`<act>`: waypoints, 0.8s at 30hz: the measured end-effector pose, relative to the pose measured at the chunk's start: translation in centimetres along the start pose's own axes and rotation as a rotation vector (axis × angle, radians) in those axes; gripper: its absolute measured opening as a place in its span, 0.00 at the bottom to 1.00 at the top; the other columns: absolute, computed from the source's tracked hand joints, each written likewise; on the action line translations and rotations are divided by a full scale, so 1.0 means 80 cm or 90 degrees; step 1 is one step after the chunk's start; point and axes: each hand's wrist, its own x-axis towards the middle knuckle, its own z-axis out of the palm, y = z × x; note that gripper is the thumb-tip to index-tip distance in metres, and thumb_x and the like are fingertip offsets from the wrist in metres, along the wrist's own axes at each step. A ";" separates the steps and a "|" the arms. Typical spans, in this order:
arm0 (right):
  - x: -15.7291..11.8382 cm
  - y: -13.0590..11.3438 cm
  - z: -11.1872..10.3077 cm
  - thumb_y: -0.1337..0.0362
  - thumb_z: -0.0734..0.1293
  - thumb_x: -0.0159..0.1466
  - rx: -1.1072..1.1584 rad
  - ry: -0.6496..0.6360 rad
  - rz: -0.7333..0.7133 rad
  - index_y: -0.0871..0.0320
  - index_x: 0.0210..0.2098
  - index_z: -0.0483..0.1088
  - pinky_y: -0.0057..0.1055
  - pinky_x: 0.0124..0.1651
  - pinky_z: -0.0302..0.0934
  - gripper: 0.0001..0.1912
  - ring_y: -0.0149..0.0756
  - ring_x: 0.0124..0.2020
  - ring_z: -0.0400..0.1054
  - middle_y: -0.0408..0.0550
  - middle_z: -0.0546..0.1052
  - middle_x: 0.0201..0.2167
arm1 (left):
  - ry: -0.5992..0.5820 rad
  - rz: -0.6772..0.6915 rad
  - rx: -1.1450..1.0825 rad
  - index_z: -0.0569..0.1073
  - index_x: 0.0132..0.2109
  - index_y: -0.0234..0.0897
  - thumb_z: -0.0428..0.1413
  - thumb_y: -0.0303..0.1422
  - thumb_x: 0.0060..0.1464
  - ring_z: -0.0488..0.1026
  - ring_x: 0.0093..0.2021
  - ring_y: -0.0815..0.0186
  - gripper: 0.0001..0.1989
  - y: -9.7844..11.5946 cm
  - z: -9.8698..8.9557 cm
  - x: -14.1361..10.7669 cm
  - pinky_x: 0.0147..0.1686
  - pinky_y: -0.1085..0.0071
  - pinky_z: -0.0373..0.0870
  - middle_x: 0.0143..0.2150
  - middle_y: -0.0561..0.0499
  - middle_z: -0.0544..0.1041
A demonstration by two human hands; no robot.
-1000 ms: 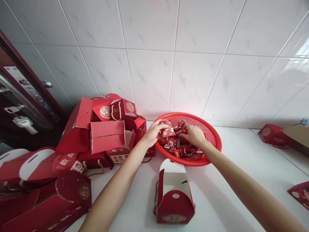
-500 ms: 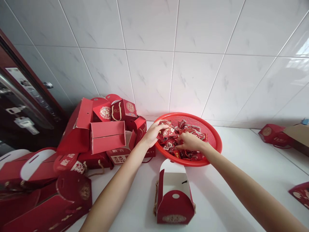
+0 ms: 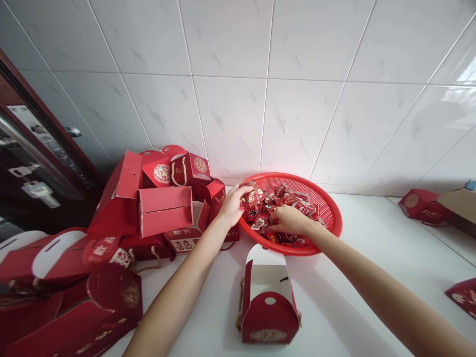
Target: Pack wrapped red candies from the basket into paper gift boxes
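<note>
A red plastic colander (image 3: 329,208) holds a heap of small red wrapped candies (image 3: 260,222). At its left rim my left hand (image 3: 233,204) is closed on a red candy packet (image 3: 254,197) with a gold and white flower print. My right hand (image 3: 290,219) reaches down into the heap, its fingers curled among the wrappers; the fingertips are partly hidden, and what they grip cannot be made out. Just in front of the colander stands a red gift box (image 3: 270,317), its top open, with a white inside and rope at the sides.
Piled red gift boxes (image 3: 165,210) fill the left side of the white counter (image 3: 345,277), beside a dark door (image 3: 40,163) with keys in its lock. More red boxes (image 3: 424,206) lie at the right. A tiled wall (image 3: 230,119) rises behind.
My left hand has shifted slightly left with the packet, which has tilted. My right hand has moved a little left and deeper among the candies. The open box has stayed put.
</note>
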 end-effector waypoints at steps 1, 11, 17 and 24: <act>0.000 0.000 0.001 0.60 0.74 0.66 0.002 -0.003 -0.003 0.57 0.24 0.73 0.31 0.27 0.46 0.16 0.34 0.26 0.67 0.45 0.75 0.22 | 0.006 -0.003 -0.007 0.74 0.30 0.36 0.67 0.28 0.38 0.76 0.32 0.67 0.10 0.000 0.000 0.000 0.36 0.71 0.72 0.30 0.54 0.79; 0.005 0.001 0.006 0.66 0.74 0.64 0.017 0.008 -0.007 0.55 0.28 0.77 0.29 0.31 0.50 0.08 0.34 0.31 0.70 0.44 0.80 0.29 | -0.007 -0.005 -0.013 0.75 0.32 0.36 0.66 0.25 0.40 0.77 0.32 0.66 0.10 -0.002 0.000 0.003 0.38 0.70 0.73 0.32 0.53 0.81; 0.009 0.002 0.003 0.65 0.67 0.70 0.023 0.123 0.122 0.57 0.33 0.77 0.30 0.32 0.51 0.10 0.40 0.38 0.74 0.50 0.82 0.35 | -0.001 0.001 -0.005 0.74 0.29 0.36 0.65 0.26 0.39 0.76 0.29 0.67 0.08 -0.002 0.001 0.003 0.35 0.70 0.71 0.28 0.54 0.80; 0.009 0.005 -0.001 0.63 0.66 0.71 0.051 0.193 0.240 0.56 0.35 0.78 0.31 0.32 0.52 0.10 0.43 0.39 0.76 0.50 0.83 0.35 | -0.002 0.004 -0.002 0.75 0.29 0.35 0.65 0.26 0.37 0.76 0.30 0.67 0.08 0.000 0.003 0.000 0.36 0.70 0.72 0.28 0.53 0.80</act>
